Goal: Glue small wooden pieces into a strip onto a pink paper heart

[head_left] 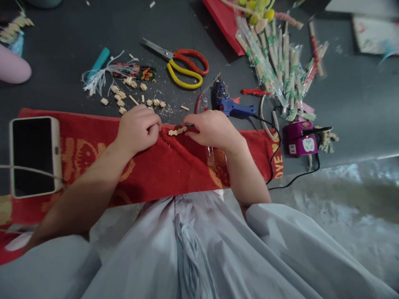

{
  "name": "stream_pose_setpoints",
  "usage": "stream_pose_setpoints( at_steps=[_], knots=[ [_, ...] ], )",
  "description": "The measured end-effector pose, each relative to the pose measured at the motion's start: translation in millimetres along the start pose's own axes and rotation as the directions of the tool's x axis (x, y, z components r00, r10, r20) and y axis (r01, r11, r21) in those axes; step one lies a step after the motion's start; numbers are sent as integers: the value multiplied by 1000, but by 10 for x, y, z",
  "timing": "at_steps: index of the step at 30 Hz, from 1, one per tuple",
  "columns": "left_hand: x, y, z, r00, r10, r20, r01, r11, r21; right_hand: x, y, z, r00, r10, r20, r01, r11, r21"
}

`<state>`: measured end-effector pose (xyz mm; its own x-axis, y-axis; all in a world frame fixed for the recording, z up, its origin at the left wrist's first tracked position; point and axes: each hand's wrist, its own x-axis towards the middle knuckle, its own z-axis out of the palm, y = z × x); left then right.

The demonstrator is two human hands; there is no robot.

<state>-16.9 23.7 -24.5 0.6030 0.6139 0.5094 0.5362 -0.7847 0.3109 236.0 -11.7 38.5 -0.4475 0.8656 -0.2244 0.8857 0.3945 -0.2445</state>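
My left hand (pixel 139 128) is closed, its fingers curled against the edge of a red towel (pixel 149 174) that creases away from the fingertips. Between my hands, a small pale strip of zigzag wooden pieces (pixel 177 131) lies on the towel. My right hand (pixel 212 129) is at the strip's right end, thumb and forefinger apart on either side of it; its other fingers are tucked under and hidden. Just beyond the hands are loose wooden bits (pixel 120 96) and a blue glue gun (pixel 232 104).
Scissors (pixel 187 68) with red and yellow handles lie farther back, beside a white tassel (pixel 99 79). Wrapped wooden sticks (pixel 280 62) are piled at back right. A purple power block (pixel 301 139) with black cables sits at right. A phone-like device (pixel 35 155) rests on the towel at left.
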Motion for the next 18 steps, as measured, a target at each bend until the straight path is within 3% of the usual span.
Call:
stream_pose_setpoints(
  at_steps=[18],
  knots=[
    [-11,13,14,998,-28,56,29,999,-27,22,-34,0,999,17,41,-16,999,-29]
  ],
)
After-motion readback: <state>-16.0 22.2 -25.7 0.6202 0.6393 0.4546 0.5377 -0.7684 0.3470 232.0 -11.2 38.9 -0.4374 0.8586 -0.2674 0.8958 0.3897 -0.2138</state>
